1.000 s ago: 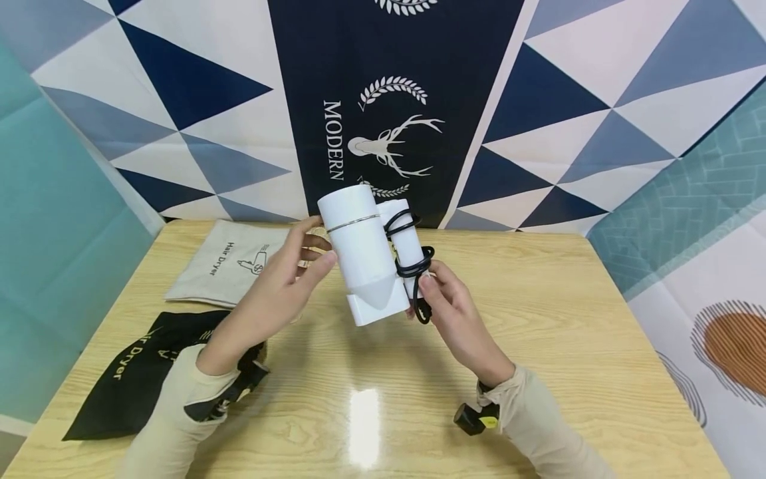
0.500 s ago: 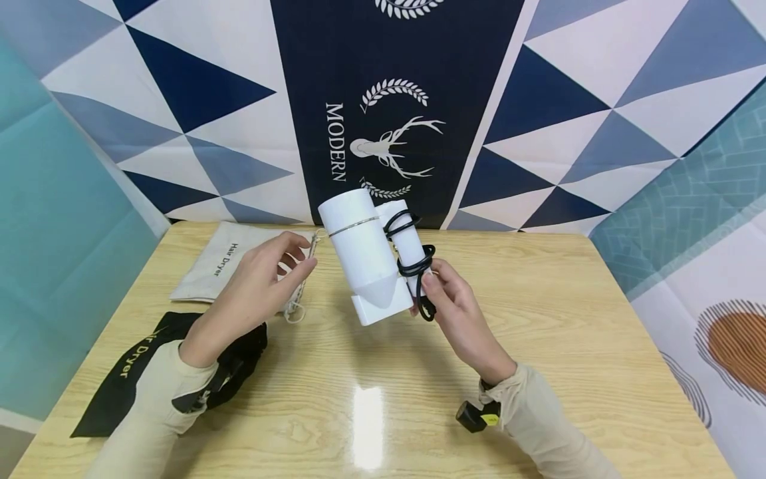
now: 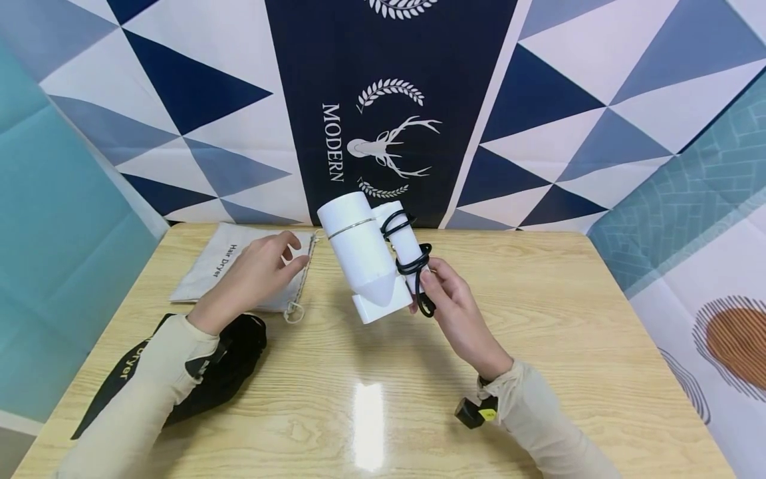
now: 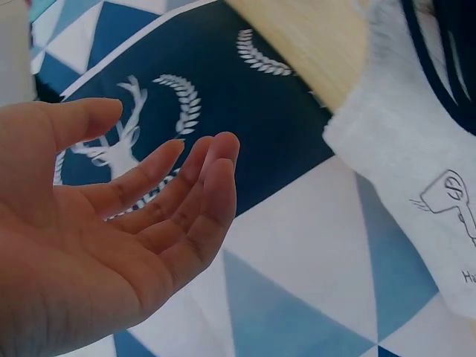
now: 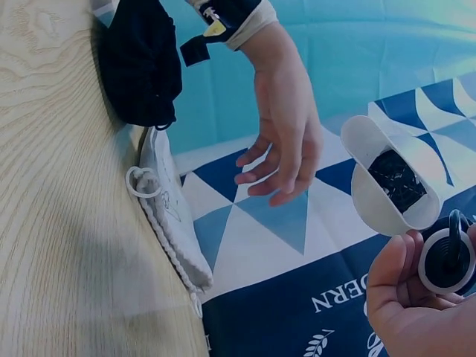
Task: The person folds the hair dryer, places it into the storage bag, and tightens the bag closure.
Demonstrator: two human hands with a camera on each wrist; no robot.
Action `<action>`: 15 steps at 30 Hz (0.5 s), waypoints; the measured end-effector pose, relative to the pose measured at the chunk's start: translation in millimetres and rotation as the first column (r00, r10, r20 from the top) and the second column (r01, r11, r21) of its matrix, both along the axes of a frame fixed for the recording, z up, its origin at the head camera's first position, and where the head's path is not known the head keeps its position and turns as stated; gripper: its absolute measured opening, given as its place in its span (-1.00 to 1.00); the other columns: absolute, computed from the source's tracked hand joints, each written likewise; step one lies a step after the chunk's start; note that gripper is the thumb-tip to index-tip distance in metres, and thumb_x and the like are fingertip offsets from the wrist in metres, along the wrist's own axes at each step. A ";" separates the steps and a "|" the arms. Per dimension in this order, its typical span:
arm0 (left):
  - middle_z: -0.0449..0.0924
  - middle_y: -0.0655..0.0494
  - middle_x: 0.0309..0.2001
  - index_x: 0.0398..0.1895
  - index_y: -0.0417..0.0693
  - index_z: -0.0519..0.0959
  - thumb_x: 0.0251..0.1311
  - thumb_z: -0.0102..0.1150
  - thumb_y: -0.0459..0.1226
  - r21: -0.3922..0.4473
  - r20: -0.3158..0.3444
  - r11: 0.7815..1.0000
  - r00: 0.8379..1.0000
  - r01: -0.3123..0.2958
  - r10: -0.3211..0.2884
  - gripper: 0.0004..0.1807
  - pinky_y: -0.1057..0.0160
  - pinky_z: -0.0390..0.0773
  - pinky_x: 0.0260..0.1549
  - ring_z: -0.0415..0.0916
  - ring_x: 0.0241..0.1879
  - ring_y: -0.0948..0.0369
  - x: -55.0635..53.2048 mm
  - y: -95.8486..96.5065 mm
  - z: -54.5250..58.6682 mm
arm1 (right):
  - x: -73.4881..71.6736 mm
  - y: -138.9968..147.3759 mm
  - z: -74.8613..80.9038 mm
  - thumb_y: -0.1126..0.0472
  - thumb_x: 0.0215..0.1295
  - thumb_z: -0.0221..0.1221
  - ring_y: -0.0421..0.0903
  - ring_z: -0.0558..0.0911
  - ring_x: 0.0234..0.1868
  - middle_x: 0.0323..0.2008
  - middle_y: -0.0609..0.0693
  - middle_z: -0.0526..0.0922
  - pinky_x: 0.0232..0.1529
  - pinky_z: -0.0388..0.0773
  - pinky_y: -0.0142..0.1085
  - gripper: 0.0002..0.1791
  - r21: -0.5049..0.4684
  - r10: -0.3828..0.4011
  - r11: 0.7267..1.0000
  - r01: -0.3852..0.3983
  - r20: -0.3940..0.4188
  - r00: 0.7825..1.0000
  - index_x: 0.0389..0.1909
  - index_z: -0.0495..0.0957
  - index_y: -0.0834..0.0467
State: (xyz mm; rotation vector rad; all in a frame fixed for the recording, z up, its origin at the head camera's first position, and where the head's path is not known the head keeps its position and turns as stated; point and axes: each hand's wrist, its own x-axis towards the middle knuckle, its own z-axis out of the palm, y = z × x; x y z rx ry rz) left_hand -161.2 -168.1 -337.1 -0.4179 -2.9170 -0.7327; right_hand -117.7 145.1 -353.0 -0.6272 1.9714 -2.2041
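Note:
A white hair dryer (image 3: 362, 249) is held up over the middle of the table, tilted, its black cord (image 3: 413, 259) wound around the handle. My right hand (image 3: 461, 319) grips the lower end of that handle, thumb on the near side. In the right wrist view the flat nozzle (image 5: 361, 149) faces the camera. To the left, apart from the dryer, my left hand (image 3: 251, 273) hovers palm inward with loosely bent fingers; the left wrist view shows nothing in its palm. Behind it lies a light grey drawstring pouch (image 3: 206, 256) printed "Hair Dryer".
A black drawstring pouch (image 3: 221, 379) with gold lettering lies under my left forearm, nearer the front of the wooden table (image 3: 538, 319). Patterned cloth with a deer print (image 3: 374, 148) hangs behind the table's far edge. Teal cloth (image 3: 66, 239) borders the left side.
My left hand has come away from the hair dryer's body and moved left, over the grey pouch. My right hand keeps holding the dryer in nearly the same spot.

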 end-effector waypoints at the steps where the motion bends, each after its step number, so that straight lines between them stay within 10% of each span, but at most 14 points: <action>1: 0.64 -0.15 -0.22 -0.02 -0.23 0.55 0.38 0.14 -0.14 -0.014 0.008 1.000 1.000 0.001 -0.001 -0.68 0.04 0.59 -0.35 0.62 -0.31 0.01 -2.8 0.1 -1.3 | -0.2 0.2 0.1 0.13 0.62 -0.15 -0.09 0.49 -0.33 -0.21 0.04 0.54 -0.27 0.52 -0.29 -0.63 -0.002 0.000 1.000 0.000 0.001 1.000 0.22 0.30 0.30; 15: 0.64 -0.11 -0.29 -0.05 -0.29 0.57 0.39 0.11 -0.15 -0.149 0.154 0.989 0.988 0.023 0.001 -0.66 0.12 0.47 -0.46 0.46 -0.51 0.10 -45.8 -5.0 -32.3 | -1.5 2.0 -1.3 0.12 0.62 -0.14 0.00 0.48 -0.29 -0.20 0.07 0.52 -0.26 0.55 -0.24 -0.63 0.019 -0.016 1.000 0.015 0.024 1.000 0.19 0.32 0.31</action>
